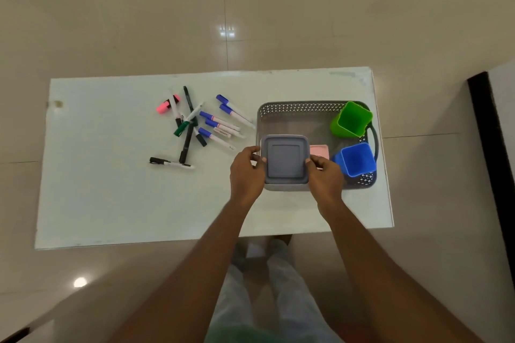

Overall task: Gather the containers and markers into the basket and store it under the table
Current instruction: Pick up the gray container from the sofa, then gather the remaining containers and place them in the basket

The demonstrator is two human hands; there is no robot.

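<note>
A white table (111,203) stands on a glossy beige tiled floor. The left hand (246,175) and right hand (326,175) grip a grey lidded container (285,159) between them, fingers curled on its opposite sides, at the near left corner of the grey basket (292,108). Just past the right fingertips lies a pink container (319,150), with a blue cup (356,160) beside it and a green cup (351,120) farther off. Left of the left fingers, the markers (220,122) and a pink highlighter (164,106) lie scattered on the tabletop.
</note>
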